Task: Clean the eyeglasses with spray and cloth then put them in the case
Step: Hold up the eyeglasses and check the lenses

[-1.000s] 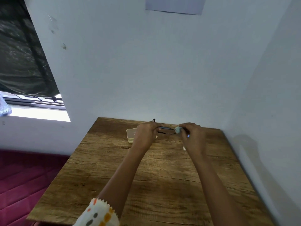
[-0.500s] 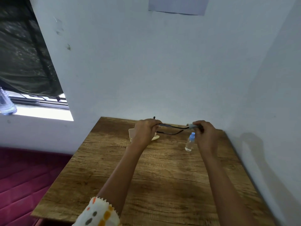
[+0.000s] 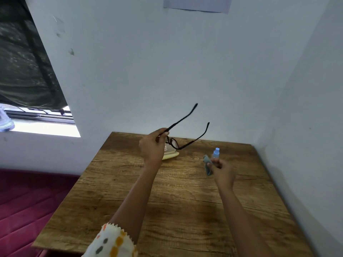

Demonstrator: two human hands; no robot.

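My left hand [image 3: 153, 145] holds the black eyeglasses [image 3: 182, 133] by one temple, lifted above the back of the wooden table [image 3: 167, 201], both arms unfolded and pointing up toward the wall. A cream glasses case [image 3: 169, 154] lies on the table behind that hand, mostly hidden by it. My right hand [image 3: 221, 170] pinches a small grey-blue cloth [image 3: 207, 164] to the right. A small clear spray bottle with a blue cap [image 3: 215, 152] stands just beyond the right hand's fingers.
White walls close the table in at the back and on the right. A window with a dark curtain [image 3: 24, 62] is at the left, with a clear bottle [image 3: 4, 119] on its sill. A maroon mattress [image 3: 27, 201] lies below the table's left edge.
The right hand let go of the glasses and drew back toward me with the cloth. The left hand raised the glasses, tilting their arms upward. The spray bottle is now uncovered.
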